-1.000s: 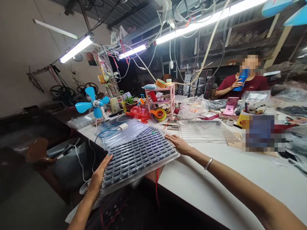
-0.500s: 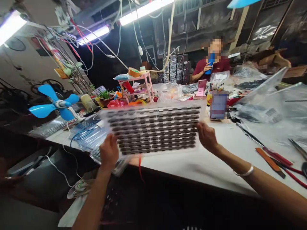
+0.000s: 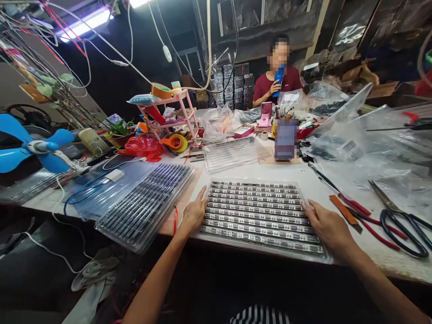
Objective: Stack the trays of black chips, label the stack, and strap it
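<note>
A clear plastic tray [image 3: 259, 216] with rows of dark and silvery strips lies on the white table at its near edge. My left hand [image 3: 195, 213] grips the tray's left side, its fingers pointing away along the rim. On the opposite side, my right hand [image 3: 326, 223] holds the right rim between thumb and fingers; some fingertips are hidden. Left of my left hand rests a second, similar tray of dark strips [image 3: 145, 204], seemingly stacked on other clear trays. Beyond the held tray sits a clear ribbed tray [image 3: 232, 155].
Scissors [image 3: 401, 220], red-handled pliers [image 3: 374, 222] and an orange-handled blade [image 3: 344, 212] lie on the right. A phone-like screen [image 3: 285, 140] stands behind. A blue fan [image 3: 40, 146] is at left, near a pink rack [image 3: 168, 117]. Across the table sits a person [image 3: 278, 83] holding something blue.
The tray has come down from a tilted, raised position to lie flat on the table, with both my hands still at its sides. My view has swung right and downward.
</note>
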A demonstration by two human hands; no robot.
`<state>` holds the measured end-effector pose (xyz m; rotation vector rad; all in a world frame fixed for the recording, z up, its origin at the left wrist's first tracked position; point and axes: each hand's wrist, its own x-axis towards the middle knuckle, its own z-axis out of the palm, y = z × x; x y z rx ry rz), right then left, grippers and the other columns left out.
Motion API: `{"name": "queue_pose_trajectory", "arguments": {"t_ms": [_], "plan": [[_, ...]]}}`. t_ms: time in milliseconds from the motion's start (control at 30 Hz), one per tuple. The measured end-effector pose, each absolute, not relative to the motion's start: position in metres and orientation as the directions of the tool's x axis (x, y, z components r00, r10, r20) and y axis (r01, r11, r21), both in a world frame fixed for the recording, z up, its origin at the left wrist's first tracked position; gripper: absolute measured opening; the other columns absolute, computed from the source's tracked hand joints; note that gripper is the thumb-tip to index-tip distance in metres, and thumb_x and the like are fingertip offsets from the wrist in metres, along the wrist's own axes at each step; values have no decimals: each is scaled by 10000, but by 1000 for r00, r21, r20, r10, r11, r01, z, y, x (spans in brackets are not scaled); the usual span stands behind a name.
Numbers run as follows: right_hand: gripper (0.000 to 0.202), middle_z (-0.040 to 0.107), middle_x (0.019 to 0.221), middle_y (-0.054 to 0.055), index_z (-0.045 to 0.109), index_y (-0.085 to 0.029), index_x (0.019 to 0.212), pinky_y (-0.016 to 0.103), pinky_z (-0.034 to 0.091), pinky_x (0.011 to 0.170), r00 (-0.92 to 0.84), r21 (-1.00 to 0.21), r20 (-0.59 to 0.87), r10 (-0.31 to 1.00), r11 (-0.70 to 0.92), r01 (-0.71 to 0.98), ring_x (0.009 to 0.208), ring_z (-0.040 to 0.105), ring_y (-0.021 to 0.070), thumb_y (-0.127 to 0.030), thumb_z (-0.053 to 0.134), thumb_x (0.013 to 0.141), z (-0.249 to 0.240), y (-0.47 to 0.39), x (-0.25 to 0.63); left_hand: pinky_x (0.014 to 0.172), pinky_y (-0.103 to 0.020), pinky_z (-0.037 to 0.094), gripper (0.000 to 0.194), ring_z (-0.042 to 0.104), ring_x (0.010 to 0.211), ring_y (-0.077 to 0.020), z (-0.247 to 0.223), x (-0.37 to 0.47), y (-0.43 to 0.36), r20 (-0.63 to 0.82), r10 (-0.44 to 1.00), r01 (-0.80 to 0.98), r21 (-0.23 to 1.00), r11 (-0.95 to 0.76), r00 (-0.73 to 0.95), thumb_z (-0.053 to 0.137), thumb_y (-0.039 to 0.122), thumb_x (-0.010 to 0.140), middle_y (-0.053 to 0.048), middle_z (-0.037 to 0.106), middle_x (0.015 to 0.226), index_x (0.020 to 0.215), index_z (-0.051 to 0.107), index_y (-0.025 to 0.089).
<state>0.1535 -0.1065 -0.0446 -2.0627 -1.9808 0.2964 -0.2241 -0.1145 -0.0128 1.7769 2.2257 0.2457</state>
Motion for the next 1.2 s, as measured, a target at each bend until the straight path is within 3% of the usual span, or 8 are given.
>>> {"name": "queue_pose_trajectory", "arguments": {"t_ms": [133, 267, 400, 500, 667, 867, 1033, 1200], "plan": [[615, 710, 783, 132, 537, -125, 1303, 382, 470, 619, 71, -318, 67, 995, -46, 947, 719, 666, 306, -486, 207, 930, -50, -117, 156, 822, -343, 440, 477, 662, 989, -254, -8, -222, -124, -177, 965, 948, 220, 229, -192, 262, 290, 970, -110, 696, 1112, 1435, 367, 266], [597, 688, 713, 139, 511, -90, 1331, 403, 472, 606, 19, -161, 69, 997, -8, 987, 673, 651, 306, -426, 200, 948, -42, -109, 152, 793, -390, 447, 503, 674, 938, -295, -6, -219, -119, -198, 964, 968, 145, 206, -175, 231, 285, 968, -150, 717, 1011, 1458, 323, 225], [486, 623, 1194, 160, 508, -185, 1336, 447, 448, 775, -290, 67, 315, 904, 284, 957, 1035, 604, 306, -217, 222, 944, -35, -105, 142, 762, -367, 450, 509, 682, 885, -279, -8, -224, -114, -195, 975, 982, 132, 136, -108, 214, 283, 971, -146, 723, 961, 1462, 312, 193], [454, 501, 1386, 103, 523, -267, 1313, 448, 397, 907, -619, 158, 326, 714, 605, 781, 1266, 457, 276, -212, 254, 951, -39, -106, 130, 741, -327, 451, 498, 674, 876, -245, -10, -232, -115, -169, 985, 988, 141, 66, -42, 225, 296, 976, -120, 718, 972, 1454, 327, 198], [677, 337, 1498, 139, 375, -239, 1425, 518, 327, 987, -762, 145, 303, 572, 763, 630, 1381, 264, 353, -621, 394, 866, -49, -105, 114, 781, -277, 442, 384, 622, 889, -184, -2, -242, -97, -84, 992, 988, 128, -83, 94, 343, 307, 962, -69, 663, 974, 1268, 560, 224], [730, 284, 1512, 181, 292, -193, 1466, 568, 263, 1026, -749, 118, 312, 584, 759, 641, 1392, 220, 382, -552, 448, 850, -50, -109, 111, 887, -377, 388, 271, 512, 1024, -242, 4, -235, -43, 21, 974, 974, 16, -224, 224, 411, 133, 898, -123, 587, 1031, 993, 665, 144], [714, 311, 1503, 159, 345, -222, 1445, 555, 299, 1015, -739, 88, 308, 599, 756, 649, 1380, 263, 372, -613, 420, 853, -49, -109, 111, 888, -418, 357, 207, 484, 1017, -262, 2, -237, -19, -40, 928, 928, -30, -371, 370, 460, 102, 851, -120, 589, 1007, 840, 661, 150], [685, 298, 1510, 143, 372, -233, 1432, 561, 316, 1007, -725, 59, 309, 615, 749, 660, 1384, 260, 364, -615, 404, 865, -49, -109, 111, 837, -338, 387, 133, 507, 947, -214, 2, -244, -2, -135, 878, 887, 10, -462, 459, 530, 127, 813, -78, 615, 930, 784, 651, 172]]}}
